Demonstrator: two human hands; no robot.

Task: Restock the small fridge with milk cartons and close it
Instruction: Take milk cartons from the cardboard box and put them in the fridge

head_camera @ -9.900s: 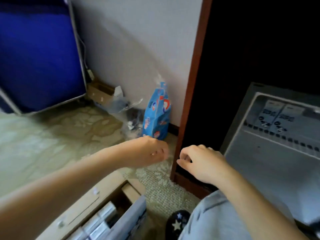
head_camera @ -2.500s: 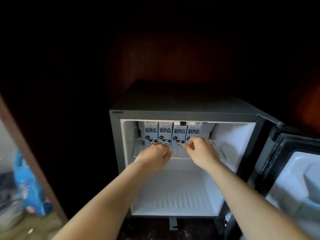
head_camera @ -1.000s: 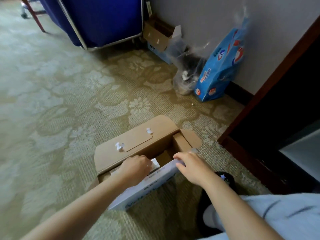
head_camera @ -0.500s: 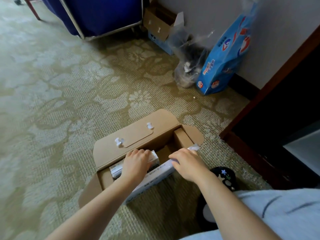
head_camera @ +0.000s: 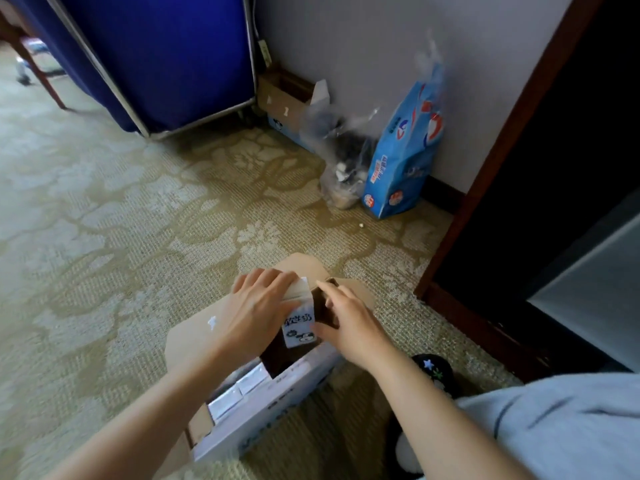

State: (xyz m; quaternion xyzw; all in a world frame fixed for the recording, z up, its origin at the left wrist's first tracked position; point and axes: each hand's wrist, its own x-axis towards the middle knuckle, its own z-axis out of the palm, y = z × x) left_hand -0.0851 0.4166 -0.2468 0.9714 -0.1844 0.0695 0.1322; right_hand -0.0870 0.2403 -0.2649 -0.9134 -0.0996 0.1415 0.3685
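Here, milk carton [head_camera: 299, 323] between both hands [head_camera: 263, 306] [head_camera: 349, 327], over open box [head_camera: 194, 344]

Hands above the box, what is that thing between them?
A small upright milk carton. The left hand and right hand both hold it over the cardboard box; the head view shows this.
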